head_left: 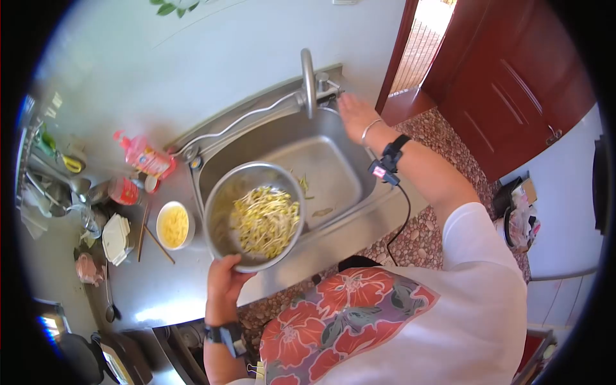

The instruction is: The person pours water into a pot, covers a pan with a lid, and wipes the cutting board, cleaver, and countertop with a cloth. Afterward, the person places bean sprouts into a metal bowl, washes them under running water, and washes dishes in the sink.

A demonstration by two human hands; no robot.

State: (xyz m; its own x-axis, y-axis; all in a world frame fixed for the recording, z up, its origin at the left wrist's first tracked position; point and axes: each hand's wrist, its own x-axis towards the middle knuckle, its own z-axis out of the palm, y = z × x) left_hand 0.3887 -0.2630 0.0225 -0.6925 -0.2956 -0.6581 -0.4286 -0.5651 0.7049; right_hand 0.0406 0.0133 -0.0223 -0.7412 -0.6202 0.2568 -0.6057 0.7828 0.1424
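My left hand (224,282) grips the near rim of a stainless steel bowl (221,221), thumb over the edge and the other fingers mostly hidden beneath. Bean sprouts (266,221) lie inside the bowl, which is over the left front part of the sink (321,163). At the back right of the sink, my right hand (359,117) reaches beside the faucet (308,80), its fingers stretched out and nothing seen in them. Whether those fingertips touch the faucet's base is unclear. A few loose sprouts (303,186) lie on the sink bottom.
Left of the sink stand a white bowl (174,225) of pale yellow pieces, chopsticks (159,245), a pink pump bottle (147,156) and a white lidded container (117,239). A ladle (110,311) lies farther left. A red door (513,83) is at the right.
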